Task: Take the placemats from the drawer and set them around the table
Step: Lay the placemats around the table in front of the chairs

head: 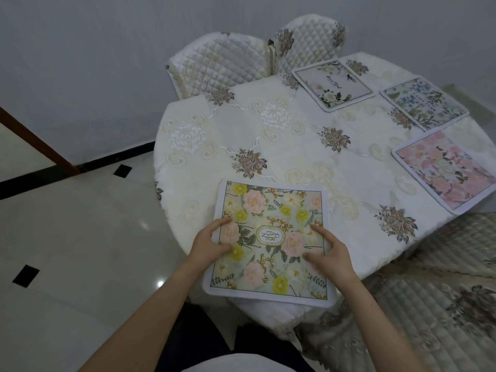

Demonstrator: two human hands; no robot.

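A floral placemat with yellow and pink flowers (273, 210) lies at the near edge of the table (281, 146), its near end hanging slightly past the rim. My left hand (212, 244) holds its left side, thumb on top. My right hand (330, 251) rests on its right side with fingers spread. Three more placemats lie along the right: a white-flower one (332, 84), a blue-flower one (425, 103) and a pink one (445, 170). The drawer is out of view.
The table carries a cream embroidered cloth. Two quilted chairs (222, 63) stand behind it against the wall, and another quilted seat (429, 304) sits at the near right. Tiled floor (80, 251) lies to the left.
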